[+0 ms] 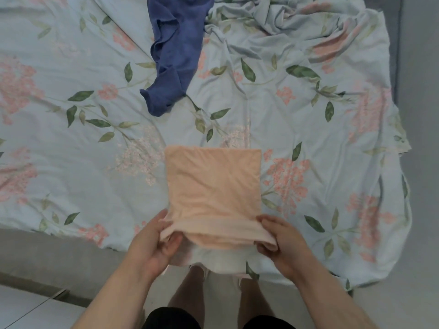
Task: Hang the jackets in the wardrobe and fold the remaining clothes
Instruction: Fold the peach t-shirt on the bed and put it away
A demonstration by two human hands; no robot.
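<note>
Head view: peach-coloured soft cloth garment [213, 186], already folded to a narrow rectangle, lies flat on the floral light-blue bedsheet [71, 162] at the bed's near edge, likely kept there so the flat surface holds its creases. Left hand [152, 243] and right hand [278, 241] each pinch a near corner, fingers [266, 220] clenched on the hem with thumbs beneath, seemingly ready to fold it away. Crumpled blue fabric garment [175, 53] waits unfolded, well apart, farther up the bed

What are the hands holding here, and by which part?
Both hands, left and right, hold the folded peach garment by the two corners of its near edge.
</note>
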